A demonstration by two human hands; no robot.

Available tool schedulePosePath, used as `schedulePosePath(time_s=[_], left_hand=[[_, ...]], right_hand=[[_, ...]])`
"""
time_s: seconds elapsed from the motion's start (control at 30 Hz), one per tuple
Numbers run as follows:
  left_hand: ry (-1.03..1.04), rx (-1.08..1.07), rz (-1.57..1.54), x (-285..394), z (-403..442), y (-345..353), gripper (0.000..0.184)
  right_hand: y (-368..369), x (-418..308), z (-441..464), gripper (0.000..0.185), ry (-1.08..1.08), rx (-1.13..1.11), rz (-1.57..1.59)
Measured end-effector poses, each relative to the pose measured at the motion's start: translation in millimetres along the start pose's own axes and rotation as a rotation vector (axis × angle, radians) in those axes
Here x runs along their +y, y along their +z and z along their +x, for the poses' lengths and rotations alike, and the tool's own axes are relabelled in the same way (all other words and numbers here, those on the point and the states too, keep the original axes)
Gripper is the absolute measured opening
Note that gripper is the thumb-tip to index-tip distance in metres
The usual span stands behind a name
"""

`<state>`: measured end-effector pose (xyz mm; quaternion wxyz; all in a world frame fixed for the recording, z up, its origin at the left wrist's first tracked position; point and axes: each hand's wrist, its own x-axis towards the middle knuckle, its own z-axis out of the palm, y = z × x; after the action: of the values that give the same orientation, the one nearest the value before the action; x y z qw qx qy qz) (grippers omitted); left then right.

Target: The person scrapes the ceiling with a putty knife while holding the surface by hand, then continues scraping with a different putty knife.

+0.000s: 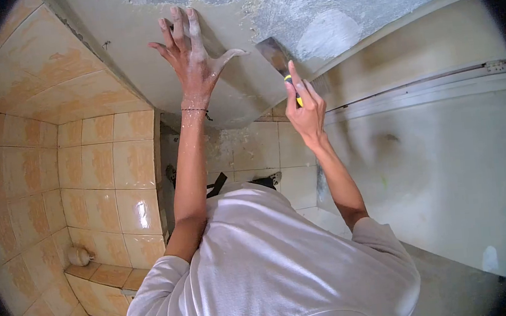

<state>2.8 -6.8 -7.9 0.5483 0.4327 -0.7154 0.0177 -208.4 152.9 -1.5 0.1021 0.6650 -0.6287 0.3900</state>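
Observation:
My right hand is wrapped round the black and yellow handle of a putty knife, index finger stretched along it. The knife's flat metal blade lies at or close against the wall, by the border between its smooth painted part and a rough grey scraped patch. Left of it, my left hand is spread on the painted surface, fingers apart and dusted with white powder. It holds nothing. A thin dark bracelet circles the left wrist.
Glossy beige and orange tiles cover the wall on the left, with a tiled ledge lower down. A pale panel or wall stands on the right, a thin rail running along its top. Light floor tiles show beyond my shirt.

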Motion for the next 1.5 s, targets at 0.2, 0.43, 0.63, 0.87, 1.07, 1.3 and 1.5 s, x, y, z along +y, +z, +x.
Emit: schedulePosePath(time_s=[0.2,0.43,0.63,0.87,1.07,1.3,1.5], left_hand=[[0.005,0.0,-0.002,0,1,-1,0.126],[0.001,0.005,0.003,1,2,-2,0.127],[0.004,0.013,0.035,0,2,0,0.127],[0.006,0.007,0.002,1,2,-2,0.127],[0.002,0.01,0.012,1,3,0,0.127],[0.01,0.023,0.002,1,2,0,0.128],[-0.002,0.003,0.02,2,1,-2,0.129]], right_hand=[[0,8,1,0.052,-0.012,0.007,-0.011],[-4,3,4,0.053,0.004,0.02,0.021],[-16,2,3,0.053,0.018,-0.027,-0.029],[-8,-4,5,0.051,-0.019,0.02,-0.007],[-3,-5,2,0.052,-0.002,0.019,-0.009],[-3,5,6,0.056,-0.032,0.01,-0.008],[-12,3,3,0.055,-0.031,-0.009,-0.055]])
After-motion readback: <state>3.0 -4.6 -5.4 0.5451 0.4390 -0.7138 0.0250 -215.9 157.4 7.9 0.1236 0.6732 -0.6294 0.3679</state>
